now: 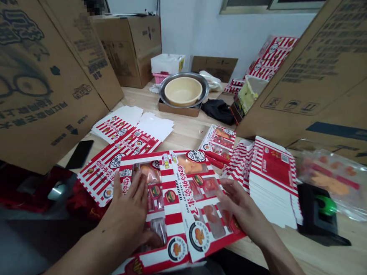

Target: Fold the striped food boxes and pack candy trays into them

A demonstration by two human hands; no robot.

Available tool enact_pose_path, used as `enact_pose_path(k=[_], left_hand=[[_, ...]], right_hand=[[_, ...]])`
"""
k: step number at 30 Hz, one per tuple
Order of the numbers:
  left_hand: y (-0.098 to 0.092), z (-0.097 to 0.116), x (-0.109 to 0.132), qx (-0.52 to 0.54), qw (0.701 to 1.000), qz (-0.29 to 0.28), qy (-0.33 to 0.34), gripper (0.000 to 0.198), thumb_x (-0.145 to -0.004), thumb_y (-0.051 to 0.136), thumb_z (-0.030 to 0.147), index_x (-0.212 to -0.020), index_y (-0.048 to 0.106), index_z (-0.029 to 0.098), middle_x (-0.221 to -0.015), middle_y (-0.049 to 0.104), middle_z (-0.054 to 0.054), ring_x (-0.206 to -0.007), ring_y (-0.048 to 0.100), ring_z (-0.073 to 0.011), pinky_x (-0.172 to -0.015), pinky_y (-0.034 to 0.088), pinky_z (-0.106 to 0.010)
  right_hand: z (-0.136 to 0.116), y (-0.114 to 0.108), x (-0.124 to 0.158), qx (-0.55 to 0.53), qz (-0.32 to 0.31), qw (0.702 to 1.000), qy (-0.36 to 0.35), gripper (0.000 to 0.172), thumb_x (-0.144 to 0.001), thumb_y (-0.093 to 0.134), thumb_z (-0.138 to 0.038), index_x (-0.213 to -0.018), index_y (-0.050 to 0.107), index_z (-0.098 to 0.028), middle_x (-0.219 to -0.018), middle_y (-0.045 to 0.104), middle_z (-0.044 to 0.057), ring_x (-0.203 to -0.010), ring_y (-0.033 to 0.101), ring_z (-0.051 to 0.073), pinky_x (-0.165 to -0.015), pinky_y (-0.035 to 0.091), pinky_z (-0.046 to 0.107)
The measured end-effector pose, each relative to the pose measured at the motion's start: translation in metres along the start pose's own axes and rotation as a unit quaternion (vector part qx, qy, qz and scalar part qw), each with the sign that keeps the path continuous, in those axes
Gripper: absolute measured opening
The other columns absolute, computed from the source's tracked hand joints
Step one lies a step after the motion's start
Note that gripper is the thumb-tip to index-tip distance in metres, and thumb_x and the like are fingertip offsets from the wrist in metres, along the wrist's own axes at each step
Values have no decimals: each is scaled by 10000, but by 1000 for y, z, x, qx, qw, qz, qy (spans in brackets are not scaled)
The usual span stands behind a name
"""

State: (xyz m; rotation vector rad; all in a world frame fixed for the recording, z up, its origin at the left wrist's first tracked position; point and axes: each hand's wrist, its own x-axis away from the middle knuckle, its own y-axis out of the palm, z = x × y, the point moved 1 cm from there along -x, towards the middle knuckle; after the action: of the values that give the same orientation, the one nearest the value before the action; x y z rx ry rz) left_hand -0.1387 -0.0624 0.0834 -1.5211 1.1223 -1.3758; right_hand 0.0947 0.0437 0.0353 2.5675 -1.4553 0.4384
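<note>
Two red-and-white striped toy-food boxes lie side by side at the near table edge. My left hand [129,214] rests flat on the left box [157,217], fingers stretched out over its clear window. My right hand [242,211] grips the right edge of the right box [200,199], fingers curled against its side. Orange and red plastic food pieces show through the windows.
A stack of flat striped cartons [273,181] lies right of my hands, more flat cartons [123,129] at left. Large cardboard boxes [25,81] flank both sides. A cream bowl in a metal basin [183,91] sits behind; a black tape dispenser [317,216], a plastic bag of toy food [333,177], a phone [79,154].
</note>
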Motion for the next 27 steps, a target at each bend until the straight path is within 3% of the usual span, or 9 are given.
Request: enact_pose_path(k=[4, 6, 11, 15, 18, 24, 27], left_hand=[[-5, 11, -1, -15, 996, -82, -8, 906, -643, 571, 623, -1285, 394, 9, -1371, 141, -264, -1320, 120, -399, -960, -91, -671], [-6, 11, -2, -18, 997, -79, -12, 912, -627, 595, 603, -1278, 402, -6, -1365, 144, -283, -1311, 141, -412, -962, -82, -670], [-7, 5, -3, -8, 998, -62, 6, 894, -560, 667, 533, -1260, 452, 19, -1356, 208, -305, -1281, 205, -445, -939, -78, -689], [-12, 0, 0, 8, 994, -94, 45, 895, -607, 646, 433, -1321, 329, -5, -1380, 121, -293, -1317, 124, -393, -958, -86, -661], [-15, -2, 0, 12, 993, -106, 49, 888, -594, 650, 371, -1326, 314, -2, -1381, 110, -292, -1314, 113, -401, -935, -89, -682], [-17, 3, 0, -9, 990, -130, 58, 900, -601, 655, 397, -1334, 306, 8, -1378, 95, -292, -1316, 85, -409, -925, -68, -699], [-18, 4, 2, -20, 987, -149, 50, 921, -616, 659, 382, -1338, 258, -25, -1376, 58, -293, -1317, 60, -409, -925, -92, -694]], right_hand=[[0, 5, 35, 225, -14, 966, -127, 961, -513, 775, -492, -1346, 333, -304, -1480, 59, 38, -1336, 89, 352, -1018, 307, 511], [-1, 13, 47, 291, -32, 938, -184, 1018, -451, 812, -466, -1341, 331, -366, -1479, -37, -32, -1331, 32, 386, -1026, 242, 570], [-1, 26, 48, 340, -17, 919, -200, 792, -570, 749, -486, -1278, 398, -432, -1467, 105, -64, -1329, 65, 380, -1018, 167, 626], [-4, 24, 43, 366, -18, 905, -216, 771, -603, 709, -530, -1292, 380, -424, -1461, 153, -60, -1329, 76, 371, -1022, 175, 610], [-9, 20, 42, 380, -18, 894, -238, 752, -624, 698, -522, -1296, 378, -414, -1454, 184, -56, -1329, 104, 360, -1036, 157, 597], [-15, 18, 40, 381, -19, 893, -239, 741, -603, 718, -514, -1272, 418, -404, -1443, 218, -62, -1321, 128, 372, -1038, 160, 603], [-12, 25, 45, 402, 4, 875, -270, 742, -615, 704, -527, -1284, 409, -398, -1442, 225, -45, -1319, 101, 394, -1022, 162, 629]])
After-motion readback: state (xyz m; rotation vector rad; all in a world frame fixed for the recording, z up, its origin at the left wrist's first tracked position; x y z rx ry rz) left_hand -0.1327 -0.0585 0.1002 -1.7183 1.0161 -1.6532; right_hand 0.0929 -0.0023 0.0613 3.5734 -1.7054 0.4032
